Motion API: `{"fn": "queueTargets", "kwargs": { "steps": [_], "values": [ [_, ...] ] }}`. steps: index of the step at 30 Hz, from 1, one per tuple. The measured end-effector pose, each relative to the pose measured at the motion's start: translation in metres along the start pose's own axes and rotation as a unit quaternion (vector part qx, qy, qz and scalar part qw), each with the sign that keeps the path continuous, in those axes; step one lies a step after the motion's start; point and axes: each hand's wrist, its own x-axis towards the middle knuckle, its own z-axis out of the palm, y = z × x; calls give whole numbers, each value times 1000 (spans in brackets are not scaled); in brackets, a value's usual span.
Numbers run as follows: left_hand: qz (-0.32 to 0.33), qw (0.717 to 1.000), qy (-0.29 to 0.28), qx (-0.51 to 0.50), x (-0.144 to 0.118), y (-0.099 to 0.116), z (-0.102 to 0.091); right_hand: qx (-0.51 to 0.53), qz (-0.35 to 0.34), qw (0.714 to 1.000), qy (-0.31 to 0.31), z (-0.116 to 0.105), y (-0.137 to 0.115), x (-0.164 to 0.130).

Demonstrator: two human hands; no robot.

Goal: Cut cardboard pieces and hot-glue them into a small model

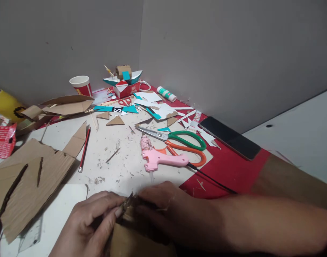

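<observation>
At the bottom edge, my left hand [91, 221] pinches a brown cardboard piece [139, 241], its thumb and fingers closed near a dark, rough strip [127, 201] that looks like bark along the cardboard's upper edge. Reaching in from the right, my right hand [160, 205] is curled over the same piece; its fingertips are partly lost in shadow. Just beyond the hands lies a pink hot glue gun [159, 158] with a clear glue stick at its back. Touching it are scissors [176, 139] with green and orange handles.
Left are a large cardboard sheet [45, 175], a dark bark strip [12, 200] and a red pencil [84, 150]. Behind stand a paper cup [81, 85], a small paper boat [123, 82], paper scraps [163, 110] and a glue stick tube [166, 94]. A phone [230, 137] lies right.
</observation>
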Motion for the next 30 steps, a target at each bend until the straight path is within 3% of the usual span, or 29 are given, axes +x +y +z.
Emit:
{"fn": "queueTargets", "kwargs": {
  "steps": [6,21,30],
  "values": [
    [0,1000,-17,22,-1,-1,0,-9,6,1000,-20,0,0,-1],
    [39,995,81,37,0,4,-2,-39,27,999,-24,-7,-9,1],
    [42,997,57,35,4,11,-2,-33,0,996,-77,-13,-15,3]
  ]
}}
